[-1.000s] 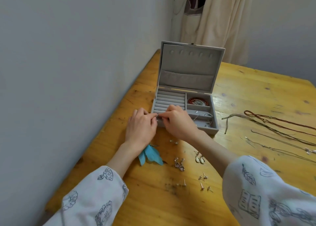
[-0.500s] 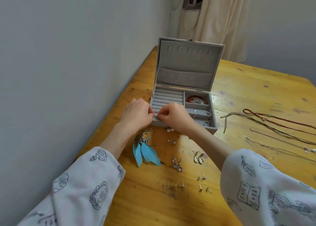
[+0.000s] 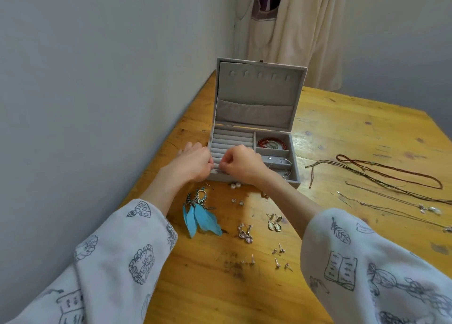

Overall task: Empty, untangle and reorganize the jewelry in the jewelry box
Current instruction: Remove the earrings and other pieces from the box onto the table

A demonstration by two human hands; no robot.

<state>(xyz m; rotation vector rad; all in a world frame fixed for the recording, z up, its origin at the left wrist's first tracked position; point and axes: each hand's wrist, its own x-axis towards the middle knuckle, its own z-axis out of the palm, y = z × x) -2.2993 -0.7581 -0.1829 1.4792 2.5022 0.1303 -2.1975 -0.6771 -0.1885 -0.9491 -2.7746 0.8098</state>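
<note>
A grey, velvety jewelry box point(image 3: 254, 137) stands open just above the centre of the frame on a glossy, knotty yellow pine table point(image 3: 354, 132), its padded lid upright with a row of small hook slots and a gathered fabric pocket. The left half of the tray is ribbed with soft ring rolls point(image 3: 232, 142); a red beaded bracelet point(image 3: 272, 143) coils in the upper right compartment, and thin silver hoops point(image 3: 281, 163) lie in the lower right one. Both hands meet at the front edge of the ring rolls: the left hand point(image 3: 194, 163) and the right hand point(image 3: 241, 163) have their fingers curled with tips pressed close together, pinching something too small to make out. Below them on the wood lie turquoise feather earrings point(image 3: 199, 214) with metal filigree tops, two round pearls point(image 3: 235, 185), a pair of pale teardrop earrings point(image 3: 275, 223), pink-stoned dangles point(image 3: 245, 233) and several tiny spiked studs point(image 3: 278, 257). At the right of the frame, thin cord and chain necklaces point(image 3: 391, 181) stretch out in long loops, one of reddish-brown beads. White sleeves point(image 3: 367, 270) printed with line drawings fill the lower corners.
</note>
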